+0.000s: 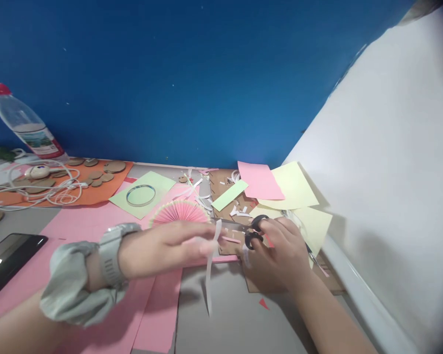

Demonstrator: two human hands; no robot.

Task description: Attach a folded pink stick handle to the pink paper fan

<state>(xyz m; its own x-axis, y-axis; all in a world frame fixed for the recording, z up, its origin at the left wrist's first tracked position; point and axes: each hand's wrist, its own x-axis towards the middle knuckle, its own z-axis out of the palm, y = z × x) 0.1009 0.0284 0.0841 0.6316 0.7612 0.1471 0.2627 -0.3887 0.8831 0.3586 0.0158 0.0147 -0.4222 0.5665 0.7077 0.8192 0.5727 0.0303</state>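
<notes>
My left hand (pixel 177 244), with a watch and a grey-green scrunchie at the wrist, has its thumb and fingers together on a narrow white strip (pixel 208 285), which hangs down over the grey table. Black-handled scissors (pixel 251 239) are in my right hand (pixel 282 248), with fingers through the loops and blades directed left toward my left fingertips. A pleated pink paper fan (pixel 180 211) with a pale green edge lies just behind my left hand. Beneath the scissors is a brown cardboard sheet (pixel 231 248) with paper scraps on it.
Pink paper (pixel 114 314) covers the left side. A tape ring (pixel 141 195) rests on a green sheet (pixel 158 183). Farther left are cardboard discs on orange paper (pixel 99 189), white cables (pixel 68 191), a bottle (pixel 33 130) and a phone (pixel 11 260). A white wall (pixel 398 147) bounds the right.
</notes>
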